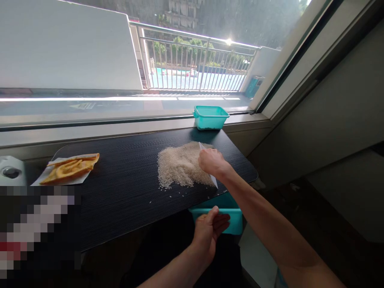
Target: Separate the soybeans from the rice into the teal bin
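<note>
A heap of white rice grains [180, 164] lies on the dark tabletop, with loose grains near the front edge. My right hand [212, 161] is closed on a thin white card [213, 182], which stands on edge at the right side of the heap; its fingers cover the card's middle. Just below the table's front edge is a teal plastic container [235, 222], partly hidden by the tabletop and my arm. My left hand [210, 228] holds it at its near rim, thumb up by the rim and fingers along the outer wall.
Another teal container [211, 118] stands at the table's far right corner by the window. Orange-yellow food or peel on white paper [70, 170] lies at the left of the dark table [126, 192]. A white object [12, 172] sits at the far left. Beyond the glass runs a metal railing [198, 60].
</note>
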### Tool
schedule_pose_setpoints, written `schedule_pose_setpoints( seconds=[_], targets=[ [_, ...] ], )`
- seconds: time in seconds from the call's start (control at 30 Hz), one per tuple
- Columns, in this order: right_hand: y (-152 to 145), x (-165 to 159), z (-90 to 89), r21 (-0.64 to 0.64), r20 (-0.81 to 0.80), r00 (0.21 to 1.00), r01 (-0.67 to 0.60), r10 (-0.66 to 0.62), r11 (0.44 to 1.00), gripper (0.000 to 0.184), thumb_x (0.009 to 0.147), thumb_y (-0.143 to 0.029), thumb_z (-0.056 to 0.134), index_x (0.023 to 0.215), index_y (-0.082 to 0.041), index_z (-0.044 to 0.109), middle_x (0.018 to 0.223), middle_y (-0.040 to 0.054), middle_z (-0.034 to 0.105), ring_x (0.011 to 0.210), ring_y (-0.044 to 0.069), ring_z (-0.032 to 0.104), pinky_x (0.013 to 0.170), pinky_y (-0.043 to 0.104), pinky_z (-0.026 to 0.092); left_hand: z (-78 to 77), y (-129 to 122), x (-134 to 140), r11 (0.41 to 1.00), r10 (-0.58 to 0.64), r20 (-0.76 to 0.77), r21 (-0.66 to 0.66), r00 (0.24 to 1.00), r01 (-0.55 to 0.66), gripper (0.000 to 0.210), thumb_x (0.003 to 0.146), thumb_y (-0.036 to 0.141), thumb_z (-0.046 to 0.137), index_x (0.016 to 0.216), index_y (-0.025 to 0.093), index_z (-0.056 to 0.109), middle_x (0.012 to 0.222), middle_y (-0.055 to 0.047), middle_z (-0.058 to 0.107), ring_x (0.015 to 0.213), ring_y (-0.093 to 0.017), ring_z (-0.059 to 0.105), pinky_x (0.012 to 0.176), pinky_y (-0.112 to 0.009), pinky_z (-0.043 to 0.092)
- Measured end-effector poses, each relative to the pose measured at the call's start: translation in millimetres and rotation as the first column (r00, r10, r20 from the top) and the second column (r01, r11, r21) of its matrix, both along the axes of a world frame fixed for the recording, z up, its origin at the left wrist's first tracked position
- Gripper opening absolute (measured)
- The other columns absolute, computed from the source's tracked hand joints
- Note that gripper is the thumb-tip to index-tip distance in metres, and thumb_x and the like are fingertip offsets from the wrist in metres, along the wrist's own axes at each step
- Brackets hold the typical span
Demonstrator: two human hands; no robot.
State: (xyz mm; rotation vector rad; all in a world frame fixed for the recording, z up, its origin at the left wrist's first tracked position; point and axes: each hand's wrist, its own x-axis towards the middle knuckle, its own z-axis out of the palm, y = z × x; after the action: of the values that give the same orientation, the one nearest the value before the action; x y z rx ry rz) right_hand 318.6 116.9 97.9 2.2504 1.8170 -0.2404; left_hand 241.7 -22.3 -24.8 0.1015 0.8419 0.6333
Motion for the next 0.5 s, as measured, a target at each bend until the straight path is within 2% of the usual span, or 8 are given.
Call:
schedule_pose_setpoints(
  seconds=[0.33,0.5],
  targets=[
    [-3,-15,2.7,-0.017,-0.023,1.000,-0.010,0.009,1.000,0.036,0.088,-0.015,0.045,0.115,-0.009,0.070,0.110,0.0239,0.070,0.109,0.031,0.065,0.087,0.035,0.052,0.9,-2,-8,0.999,0.020,-0.002,0.030,1.000,-0.020,0.022,0.076,0.026,0.078,0.067,0.012,0.063,0.072,-0.014,0.074,0.077,-0.028,0.073,0.089,-0.045,0.053],
    [-6,-11,12.1,-0.009,-0.022,1.000,0.011,-0.011,1.000,0.037,0.089,-0.016,0.045,0.116,-0.009,0.069,0.109,0.0236,0.070,0.108,0.031,0.066,0.085,0.033,0.052,-1.3,-2,-15,0.999,0.036,-0.006,0.040,0.999,-0.036,0.020,0.080,0.024,0.074,0.067,0.011,0.064,0.072,-0.015,0.074,0.074,-0.026,0.073,0.087,-0.043,0.054]
  ],
)
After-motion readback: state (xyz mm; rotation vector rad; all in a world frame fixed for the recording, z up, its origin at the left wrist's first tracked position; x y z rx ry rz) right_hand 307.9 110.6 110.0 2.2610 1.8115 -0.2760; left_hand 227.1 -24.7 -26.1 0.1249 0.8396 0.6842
